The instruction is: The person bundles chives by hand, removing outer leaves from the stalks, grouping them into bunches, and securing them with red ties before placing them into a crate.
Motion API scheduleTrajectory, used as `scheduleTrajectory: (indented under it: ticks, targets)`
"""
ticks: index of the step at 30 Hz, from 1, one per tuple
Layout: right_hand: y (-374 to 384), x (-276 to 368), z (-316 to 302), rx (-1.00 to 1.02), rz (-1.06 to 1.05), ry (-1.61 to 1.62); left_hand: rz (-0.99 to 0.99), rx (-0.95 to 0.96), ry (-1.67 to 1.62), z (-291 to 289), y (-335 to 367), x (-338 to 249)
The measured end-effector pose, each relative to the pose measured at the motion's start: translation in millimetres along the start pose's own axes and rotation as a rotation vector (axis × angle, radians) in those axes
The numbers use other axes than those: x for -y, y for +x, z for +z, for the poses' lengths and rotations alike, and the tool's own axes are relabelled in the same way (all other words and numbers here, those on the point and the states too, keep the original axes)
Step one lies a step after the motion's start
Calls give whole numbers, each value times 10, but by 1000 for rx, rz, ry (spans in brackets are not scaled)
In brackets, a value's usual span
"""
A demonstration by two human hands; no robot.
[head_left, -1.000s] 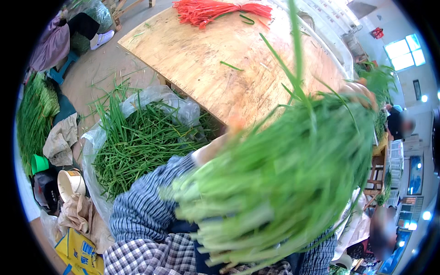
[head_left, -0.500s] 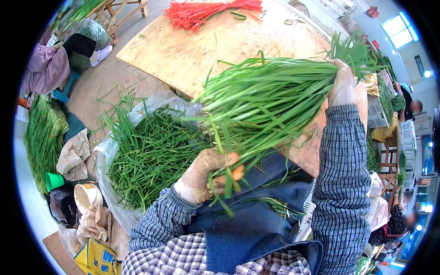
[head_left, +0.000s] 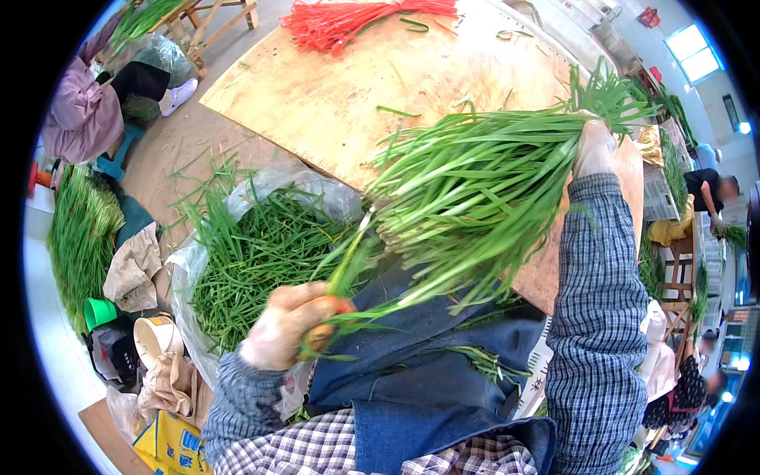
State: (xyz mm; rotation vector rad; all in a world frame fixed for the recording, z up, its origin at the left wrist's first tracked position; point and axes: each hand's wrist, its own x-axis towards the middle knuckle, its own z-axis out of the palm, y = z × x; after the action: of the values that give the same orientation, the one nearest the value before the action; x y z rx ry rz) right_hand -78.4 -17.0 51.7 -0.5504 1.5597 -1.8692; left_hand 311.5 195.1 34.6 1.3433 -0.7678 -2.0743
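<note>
A thick bunch of green garlic chives hangs over my lap and the table's near corner, its pale cut ends toward the left. My right hand, in a thin whitish glove, is closed round the leafy end, with leaf tips poking out beyond it. Lower left, my left hand, gloved with orange-tipped fingers, is closed on a few loose chive leaves that stretch toward the bunch. Below my left wrist and beyond it lies a heap of loose chive leaves in a clear plastic bag.
A wooden table carries a bundle of red ties. At left are stacked chives, a green cup, a beige bucket and a yellow bag. A seated person is far left; others stand at right.
My left hand has pulled down and left, away from the bunch, with chive leaves in its fingers. The bunch has shifted slightly right, its cut ends drooping lower.
</note>
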Motion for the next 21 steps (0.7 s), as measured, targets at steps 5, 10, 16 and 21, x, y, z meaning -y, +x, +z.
scheduleTrajectory:
  ticks: [5,10,16,21]
  targets:
    - [-44,41,68,-140,-3,-96,-75,-347,517,-825,-104,384]
    - [94,56,51,-158,-12,-104,849,-410,1308,-155,167,107]
    - [0,135,125,-100,19,-45,1027,-510,1040,648,764,-212]
    - [-400,288,228,-185,-69,-87,706,-482,838,814,1008,-338]
